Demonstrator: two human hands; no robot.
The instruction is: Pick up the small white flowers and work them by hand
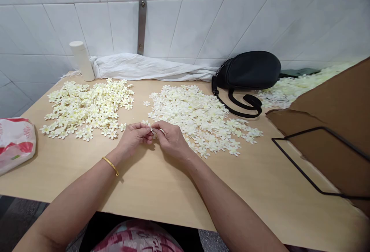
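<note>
My left hand (136, 136) and my right hand (171, 138) meet above the middle of the table, fingertips pinched together. Between them is a small white artificial flower (151, 129), mostly covered by the fingers. Both hands are closed on it, the left wrist wearing a gold bangle (110, 166). To the left spreads a heap of cream artificial flowers (86, 107) with yellowish centres. A flatter pile of white flower pieces (187, 107) lies just behind and beside my right hand.
A black bag (251, 70) with its strap rests at the back right, near a cardboard piece (329, 117) and a black wire frame (300, 169). More flowers (300, 86) lie behind. A white bottle (82, 61), white cloth (150, 66) and red-white package (17, 142) are also on the table (162, 190).
</note>
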